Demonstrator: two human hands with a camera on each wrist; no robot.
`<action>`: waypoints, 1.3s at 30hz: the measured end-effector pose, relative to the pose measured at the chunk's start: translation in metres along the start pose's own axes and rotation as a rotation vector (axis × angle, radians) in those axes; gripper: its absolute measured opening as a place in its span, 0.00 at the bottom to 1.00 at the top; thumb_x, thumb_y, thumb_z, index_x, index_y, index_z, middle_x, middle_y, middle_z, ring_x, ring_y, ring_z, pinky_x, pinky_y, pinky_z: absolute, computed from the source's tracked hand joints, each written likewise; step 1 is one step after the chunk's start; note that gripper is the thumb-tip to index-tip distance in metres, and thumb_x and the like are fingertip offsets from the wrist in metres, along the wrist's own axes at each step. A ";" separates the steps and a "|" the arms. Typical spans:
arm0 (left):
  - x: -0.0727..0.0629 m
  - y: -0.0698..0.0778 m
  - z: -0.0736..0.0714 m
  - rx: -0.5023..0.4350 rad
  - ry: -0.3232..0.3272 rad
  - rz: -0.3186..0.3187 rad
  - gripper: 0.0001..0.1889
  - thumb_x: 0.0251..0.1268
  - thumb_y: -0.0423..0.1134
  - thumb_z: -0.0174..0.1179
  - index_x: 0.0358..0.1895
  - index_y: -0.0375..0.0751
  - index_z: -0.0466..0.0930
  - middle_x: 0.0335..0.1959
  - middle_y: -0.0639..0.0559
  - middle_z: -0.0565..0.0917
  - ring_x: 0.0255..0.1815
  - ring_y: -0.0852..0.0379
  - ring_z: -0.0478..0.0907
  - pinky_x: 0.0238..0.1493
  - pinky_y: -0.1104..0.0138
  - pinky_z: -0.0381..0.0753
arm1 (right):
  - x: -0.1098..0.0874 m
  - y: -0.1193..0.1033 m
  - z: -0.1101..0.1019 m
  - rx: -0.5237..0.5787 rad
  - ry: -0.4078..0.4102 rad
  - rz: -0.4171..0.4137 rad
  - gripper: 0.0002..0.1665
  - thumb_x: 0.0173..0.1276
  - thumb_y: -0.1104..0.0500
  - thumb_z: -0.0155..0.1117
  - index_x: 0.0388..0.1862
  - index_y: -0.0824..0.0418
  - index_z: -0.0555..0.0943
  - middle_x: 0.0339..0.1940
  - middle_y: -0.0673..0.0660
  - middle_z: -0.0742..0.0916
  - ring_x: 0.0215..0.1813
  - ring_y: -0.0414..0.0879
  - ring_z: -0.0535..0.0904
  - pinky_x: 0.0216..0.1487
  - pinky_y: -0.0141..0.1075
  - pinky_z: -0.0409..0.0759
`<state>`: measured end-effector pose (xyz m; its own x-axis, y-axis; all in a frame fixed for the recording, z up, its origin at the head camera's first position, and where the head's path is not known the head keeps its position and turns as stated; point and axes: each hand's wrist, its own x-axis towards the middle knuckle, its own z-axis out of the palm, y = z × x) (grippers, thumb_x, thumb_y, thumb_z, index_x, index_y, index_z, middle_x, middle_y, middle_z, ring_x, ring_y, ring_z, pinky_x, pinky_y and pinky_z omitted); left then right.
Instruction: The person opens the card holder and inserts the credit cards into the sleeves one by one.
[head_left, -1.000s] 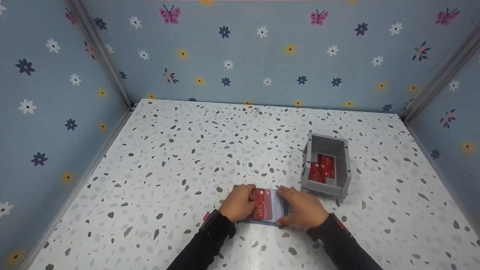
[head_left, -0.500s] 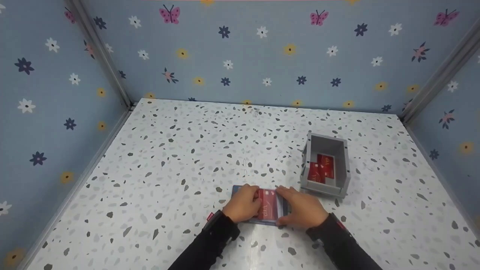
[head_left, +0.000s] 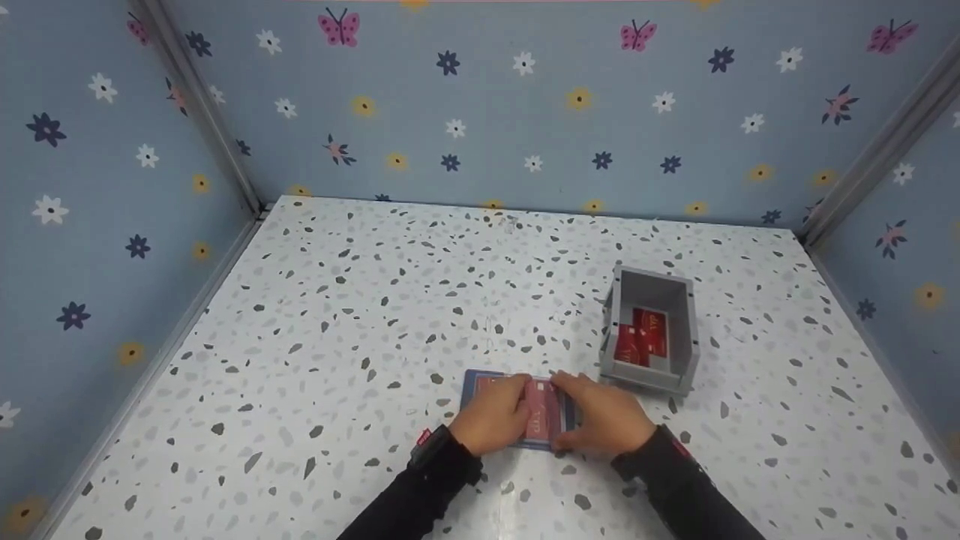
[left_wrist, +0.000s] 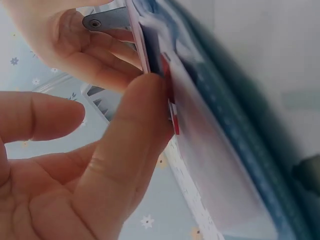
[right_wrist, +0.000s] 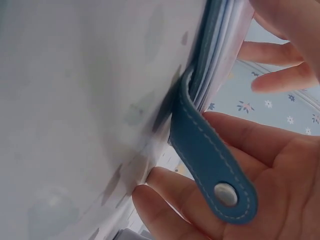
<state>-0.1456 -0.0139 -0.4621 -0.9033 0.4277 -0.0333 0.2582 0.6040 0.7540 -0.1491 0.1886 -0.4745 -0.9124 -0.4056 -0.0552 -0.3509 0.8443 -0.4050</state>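
Note:
A blue card holder (head_left: pixel 469 384) with clear sleeves lies spread on the table before me. My left hand (head_left: pixel 491 415) pinches a red VIP card (head_left: pixel 537 411) that lies mostly within a clear sleeve on the right part of the holder. In the left wrist view, a fingertip sits at the red card edge beside the cloudy sleeve (left_wrist: pixel 220 175). My right hand (head_left: pixel 609 420) grips the holder's right side, thumb at the near edge and fingers at the far edge. Its blue snap strap (right_wrist: pixel 212 155) hangs across the right palm. Another red card shows partly behind my left hand.
A grey plastic bin (head_left: pixel 684 382) stands to the right, beyond the right hand, with red VIP cards (head_left: pixel 651 332) on its floor. Blue flowered walls (head_left: pixel 495 97) enclose the speckled white table (head_left: pixel 360 300) at the back and both sides.
My left hand has moved right, sliding the red card farther into the sleeve. More of the holder's left part now shows. The right hand has stayed in place.

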 end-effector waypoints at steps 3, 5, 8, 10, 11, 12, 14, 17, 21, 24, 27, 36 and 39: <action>-0.003 0.000 -0.001 0.041 0.008 0.001 0.18 0.68 0.34 0.50 0.57 0.34 0.77 0.44 0.45 0.83 0.42 0.55 0.80 0.47 0.62 0.81 | 0.000 0.000 0.000 -0.008 -0.005 -0.005 0.55 0.39 0.47 0.82 0.70 0.56 0.70 0.65 0.60 0.80 0.64 0.59 0.78 0.65 0.54 0.76; -0.006 -0.002 -0.002 0.081 0.017 0.012 0.19 0.67 0.35 0.53 0.59 0.34 0.77 0.47 0.43 0.81 0.44 0.53 0.80 0.48 0.60 0.82 | 0.000 0.000 0.000 -0.015 -0.005 -0.011 0.55 0.40 0.46 0.81 0.70 0.56 0.70 0.66 0.60 0.80 0.64 0.59 0.78 0.65 0.54 0.76; -0.009 -0.005 -0.005 0.162 0.010 0.009 0.24 0.63 0.40 0.59 0.62 0.36 0.75 0.57 0.39 0.78 0.54 0.46 0.78 0.58 0.55 0.80 | 0.000 0.000 0.000 -0.028 -0.005 -0.019 0.55 0.41 0.46 0.81 0.70 0.56 0.70 0.66 0.60 0.80 0.64 0.58 0.77 0.65 0.54 0.75; -0.010 -0.010 -0.006 0.239 -0.004 0.010 0.30 0.58 0.43 0.64 0.64 0.36 0.73 0.63 0.36 0.75 0.63 0.41 0.74 0.65 0.51 0.75 | 0.000 0.000 0.000 -0.023 -0.011 -0.014 0.55 0.41 0.46 0.81 0.70 0.56 0.70 0.66 0.60 0.79 0.65 0.57 0.77 0.66 0.54 0.74; -0.011 -0.012 -0.007 0.281 -0.013 0.010 0.33 0.55 0.44 0.67 0.65 0.36 0.72 0.66 0.36 0.73 0.66 0.40 0.71 0.68 0.50 0.72 | 0.000 0.000 -0.001 -0.019 -0.018 -0.010 0.55 0.41 0.46 0.81 0.70 0.56 0.70 0.67 0.60 0.79 0.66 0.57 0.76 0.67 0.54 0.74; -0.012 -0.014 -0.007 0.323 -0.022 0.007 0.36 0.52 0.44 0.68 0.66 0.36 0.71 0.68 0.36 0.71 0.68 0.39 0.69 0.70 0.50 0.69 | 0.000 -0.001 -0.001 -0.014 -0.021 -0.010 0.55 0.42 0.46 0.81 0.71 0.56 0.69 0.68 0.60 0.78 0.67 0.57 0.75 0.68 0.54 0.73; -0.013 -0.017 -0.007 0.400 -0.027 0.020 0.38 0.49 0.44 0.69 0.67 0.36 0.70 0.69 0.36 0.71 0.70 0.39 0.67 0.71 0.49 0.68 | 0.000 -0.002 -0.003 -0.008 -0.027 -0.015 0.56 0.43 0.45 0.80 0.72 0.56 0.69 0.69 0.60 0.76 0.68 0.57 0.74 0.68 0.54 0.72; -0.014 -0.021 -0.007 0.453 -0.020 0.033 0.39 0.47 0.43 0.69 0.68 0.37 0.70 0.68 0.37 0.72 0.69 0.40 0.68 0.71 0.50 0.69 | 0.000 -0.004 -0.009 -0.011 -0.010 -0.043 0.55 0.46 0.43 0.79 0.73 0.55 0.67 0.71 0.61 0.75 0.70 0.57 0.72 0.68 0.55 0.72; -0.014 -0.023 -0.008 0.451 -0.004 0.046 0.39 0.47 0.44 0.69 0.67 0.37 0.71 0.67 0.39 0.73 0.68 0.41 0.69 0.70 0.50 0.70 | 0.001 -0.009 -0.023 -0.002 0.052 -0.080 0.56 0.50 0.38 0.75 0.75 0.52 0.64 0.72 0.61 0.74 0.70 0.57 0.72 0.68 0.56 0.72; -0.014 -0.023 -0.008 0.437 -0.006 0.042 0.39 0.46 0.44 0.70 0.67 0.38 0.71 0.67 0.39 0.74 0.68 0.42 0.69 0.69 0.50 0.70 | 0.003 -0.010 -0.035 0.008 0.085 -0.087 0.56 0.54 0.31 0.68 0.77 0.50 0.60 0.75 0.61 0.69 0.73 0.59 0.67 0.68 0.58 0.71; -0.014 -0.023 -0.008 0.429 -0.009 0.034 0.39 0.46 0.44 0.70 0.67 0.38 0.71 0.67 0.40 0.73 0.68 0.42 0.69 0.70 0.50 0.70 | 0.005 -0.008 -0.048 -0.006 0.094 -0.076 0.57 0.56 0.26 0.62 0.79 0.48 0.56 0.79 0.61 0.62 0.77 0.63 0.58 0.69 0.62 0.67; -0.015 -0.022 -0.008 0.431 0.006 0.026 0.40 0.43 0.43 0.72 0.66 0.37 0.72 0.66 0.40 0.74 0.68 0.41 0.69 0.69 0.50 0.71 | 0.015 0.009 -0.075 -0.084 0.057 0.000 0.59 0.58 0.24 0.58 0.81 0.45 0.48 0.82 0.60 0.48 0.80 0.67 0.41 0.74 0.68 0.52; -0.015 -0.022 -0.008 0.437 0.001 0.020 0.40 0.43 0.43 0.73 0.66 0.38 0.72 0.67 0.40 0.74 0.68 0.42 0.68 0.69 0.51 0.71 | 0.021 0.017 -0.082 -0.089 0.036 0.055 0.59 0.59 0.23 0.54 0.81 0.46 0.47 0.82 0.61 0.46 0.80 0.67 0.38 0.73 0.71 0.47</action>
<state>-0.1407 -0.0387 -0.4732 -0.8972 0.4412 -0.0206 0.3958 0.8237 0.4061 -0.1915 0.2233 -0.4083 -0.9372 -0.3463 -0.0418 -0.3159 0.8935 -0.3191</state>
